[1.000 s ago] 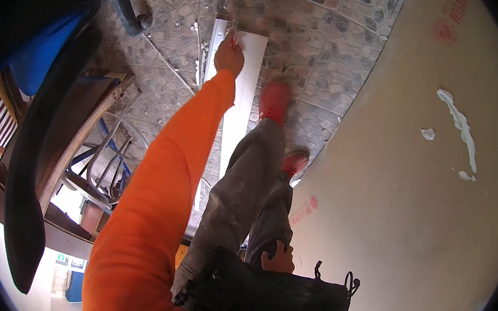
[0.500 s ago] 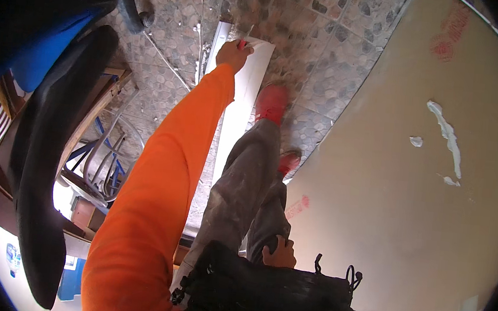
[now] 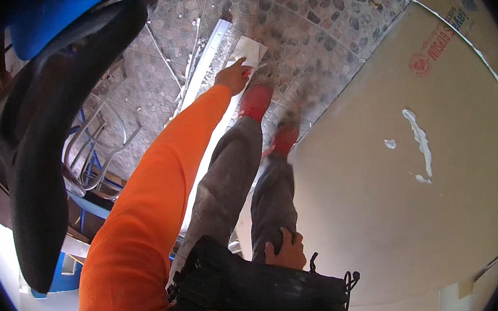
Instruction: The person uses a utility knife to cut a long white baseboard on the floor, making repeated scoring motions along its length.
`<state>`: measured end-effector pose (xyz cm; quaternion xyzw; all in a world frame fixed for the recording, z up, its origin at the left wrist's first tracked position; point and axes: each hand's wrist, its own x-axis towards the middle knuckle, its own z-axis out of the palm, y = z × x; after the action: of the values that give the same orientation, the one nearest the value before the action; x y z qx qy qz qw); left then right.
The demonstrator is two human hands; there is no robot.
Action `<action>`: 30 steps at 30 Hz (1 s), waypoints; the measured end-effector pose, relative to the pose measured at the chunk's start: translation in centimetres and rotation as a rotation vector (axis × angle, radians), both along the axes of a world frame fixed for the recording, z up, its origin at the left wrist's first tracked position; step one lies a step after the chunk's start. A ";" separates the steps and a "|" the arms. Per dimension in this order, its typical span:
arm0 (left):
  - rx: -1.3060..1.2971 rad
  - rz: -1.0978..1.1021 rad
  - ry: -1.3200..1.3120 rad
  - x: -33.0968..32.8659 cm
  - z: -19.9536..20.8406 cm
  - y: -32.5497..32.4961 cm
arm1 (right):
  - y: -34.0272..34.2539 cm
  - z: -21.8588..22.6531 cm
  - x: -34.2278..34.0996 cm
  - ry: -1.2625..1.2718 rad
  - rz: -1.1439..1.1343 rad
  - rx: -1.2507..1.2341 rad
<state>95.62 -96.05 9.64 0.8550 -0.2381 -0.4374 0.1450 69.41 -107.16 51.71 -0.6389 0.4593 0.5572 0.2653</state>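
My left hand (image 3: 232, 78), at the end of an outstretched orange sleeve, is closed round a small red object (image 3: 247, 73), mostly hidden by the fingers. Its index finger points forward over a long white strip of board (image 3: 251, 44) on the floor. Left of that strip lies a pale metal channel (image 3: 211, 44), with crumbs of debris between the two. My right hand (image 3: 289, 251) rests on my right thigh, fingers apart and holding nothing. My red left shoe (image 3: 256, 100) stands right beside the strip.
A large brown gypsum sheet (image 3: 351, 206) with smears of white compound (image 3: 421, 141) fills the right. At left are a black-and-blue chair (image 3: 80, 117) and a metal-framed chair (image 3: 99, 142). The stone-patterned tiles (image 3: 308, 18) carry scraps and dust. A black pouch (image 3: 267, 290) hangs at my waist.
The strip's far end and the metal channel now show a gap with debris between them. My left hand's index finger has straightened. My feet appear farther apart, and the view has shifted.
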 end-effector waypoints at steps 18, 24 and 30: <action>-0.133 1.280 0.677 -19.8 18.8 3.2 | -5.0 -2.9 -4.5 -0.387 0.622 0.093; -0.646 1.498 1.000 -23.3 26.4 2.4 | -4.1 -4.7 -2.8 -0.689 0.534 0.311; -0.787 1.657 1.310 -25.5 32.2 2.4 | 0.6 -5.2 1.0 -0.540 0.395 0.356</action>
<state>70.08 -93.61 41.81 0.2498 0.4035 -0.4651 0.7473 70.39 -106.60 46.49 -0.7828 0.1367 0.4804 0.3710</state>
